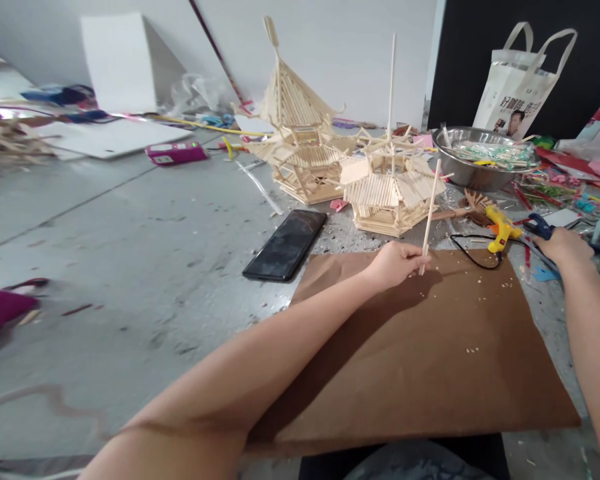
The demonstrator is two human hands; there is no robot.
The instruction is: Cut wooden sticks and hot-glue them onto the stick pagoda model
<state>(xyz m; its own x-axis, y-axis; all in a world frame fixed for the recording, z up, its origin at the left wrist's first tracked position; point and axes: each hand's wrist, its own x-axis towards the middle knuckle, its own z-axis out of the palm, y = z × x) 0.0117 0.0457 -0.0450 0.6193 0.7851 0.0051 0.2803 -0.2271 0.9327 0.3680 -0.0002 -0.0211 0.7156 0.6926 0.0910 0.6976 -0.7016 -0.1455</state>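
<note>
My left hand (399, 264) pinches a thin pale wooden stick (433, 207) near its lower end, holding it nearly upright over the brown board (430, 360). At the right, my right hand (565, 248) is closed on a dark blue handled tool (541, 227); its far part is hard to make out. A yellow glue gun (503, 230) lies just left of that hand, with its black cord on the board's edge. Beyond my left hand stands a low stick-built pavilion (393, 193), and behind it to the left a taller one (303, 133) with a pointed roof.
A black phone (286, 245) lies left of the board. A steel bowl (473, 170) full of sticks and wrappers stands behind, near a white bag (517, 93). Scraps litter the right side. Purple objects, one a box (176, 153), lie on the left.
</note>
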